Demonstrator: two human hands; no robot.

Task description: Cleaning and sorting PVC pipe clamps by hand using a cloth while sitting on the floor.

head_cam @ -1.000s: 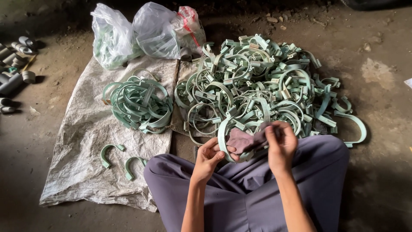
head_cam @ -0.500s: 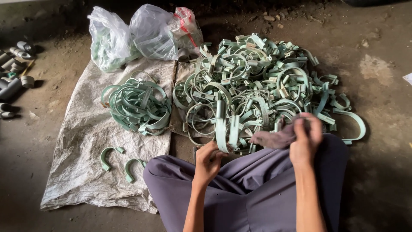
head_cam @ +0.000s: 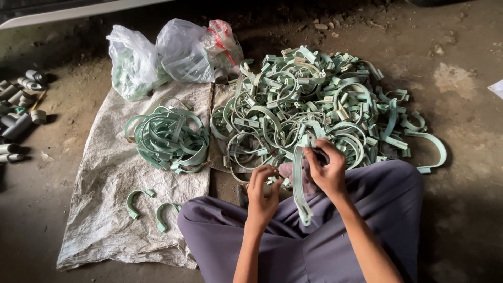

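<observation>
The fingers [head_cam: 326, 157] of the right hand [head_cam: 329, 173] pinch one green clip [head_cam: 298, 183]; the left hand [head_cam: 262, 191] curls beside it, holding nothing clear. Just past the fingers a big loose pile [head_cam: 314, 105] waits, a small neat bundle [head_cam: 167, 139] looks done.

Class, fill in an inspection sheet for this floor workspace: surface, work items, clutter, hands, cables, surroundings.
Surface: dirty concrete floor, white woven sack spread on it.
Work items: long pale green plastic clamp strap; large loose pile of green clamps; bundled green clamps.
Clutter: two small green half-clamps; clear plastic bags; grey pipe fittings.
Hands: left hand beside strap; right hand gripping strap.
Cables: nothing seen.
Surroundings: nothing seen.
</observation>
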